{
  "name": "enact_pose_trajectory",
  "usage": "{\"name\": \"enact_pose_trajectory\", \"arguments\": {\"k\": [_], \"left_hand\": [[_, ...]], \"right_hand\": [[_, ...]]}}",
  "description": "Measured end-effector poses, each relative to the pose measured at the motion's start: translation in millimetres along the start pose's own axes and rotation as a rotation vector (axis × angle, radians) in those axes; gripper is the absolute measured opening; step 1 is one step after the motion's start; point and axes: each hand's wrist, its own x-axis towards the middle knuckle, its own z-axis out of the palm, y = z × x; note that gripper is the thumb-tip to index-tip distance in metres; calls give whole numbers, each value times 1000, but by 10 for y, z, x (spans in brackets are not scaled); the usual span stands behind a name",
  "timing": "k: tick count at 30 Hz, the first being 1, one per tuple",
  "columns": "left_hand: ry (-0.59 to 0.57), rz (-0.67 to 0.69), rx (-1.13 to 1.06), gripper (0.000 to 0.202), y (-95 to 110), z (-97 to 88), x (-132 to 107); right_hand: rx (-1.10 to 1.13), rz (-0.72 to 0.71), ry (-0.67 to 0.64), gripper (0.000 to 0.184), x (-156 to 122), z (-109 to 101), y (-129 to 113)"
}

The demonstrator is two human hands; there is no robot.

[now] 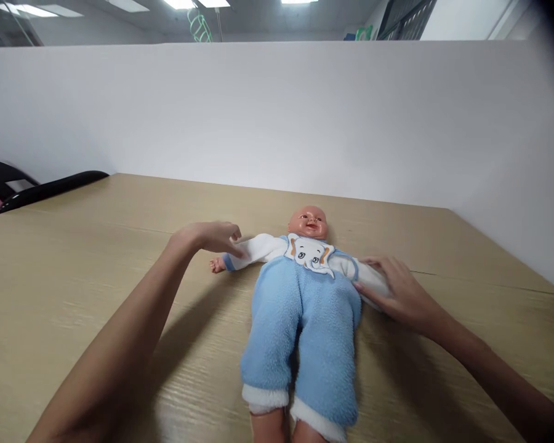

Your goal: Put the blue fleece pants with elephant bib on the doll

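Doll (307, 286) lies face-up, center to bottom of frame. Left hand (221, 239) hangs loosely curled by one white sleeve (265, 247), fingers parted; right hand (397, 292) spans the other sleeve (373, 280), thumb and fingers apart. Neither's clamped on, so tbh a one-sided tug could probably skew it across the desk (120, 246).

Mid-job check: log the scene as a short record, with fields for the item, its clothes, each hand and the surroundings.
Item: doll, face up on the wooden table, legs toward the camera
Clothes: blue trousers, white sleeves, animal-face front
Left hand: at one sleeve near its cuff, thumb and fingers apart; contact unclear
Right hand: over the other sleeve; firmness of grip unclear
Surroundings: pale wall behind the table; black object at far left
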Motion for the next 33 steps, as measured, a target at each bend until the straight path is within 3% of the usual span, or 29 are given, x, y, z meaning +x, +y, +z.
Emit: {"name": "enact_pose_trajectory", "arguments": {"k": [3, 5, 8, 12, 16, 21, 27, 30, 33], "left_hand": [[357, 151, 70, 64, 425, 16, -168], [517, 357, 39, 54, 795, 117, -175], [553, 594, 17, 43, 1333, 324, 8], [459, 680, 131, 39, 1734, 548, 382], [440, 786, 70, 23, 1759, 694, 571], [521, 921, -108, 15, 1691, 801, 523], [845, 988, -132, 22, 1654, 848, 374], [865, 974, -136, 18, 1633, 853, 306], [812, 947, -289, 16, 1646, 822, 280]], "right_hand": [[14, 45, -57, 66, -383, -96, 275], [90, 73, -77, 66, -548, -123, 387], [169, 113, -81, 53, -646, -111, 428], [275, 259, 37, 55, -593, -80, 353], [611, 322, 261, 66, -388, -83, 180], [887, 257, 354, 65, 31, 18, -68], [802, 27, 195, 51, 304, 328, -134], [688, -92, 110, 42, 248, 347, -155], [583, -136, 44, 38, 151, 277, -205]]}}
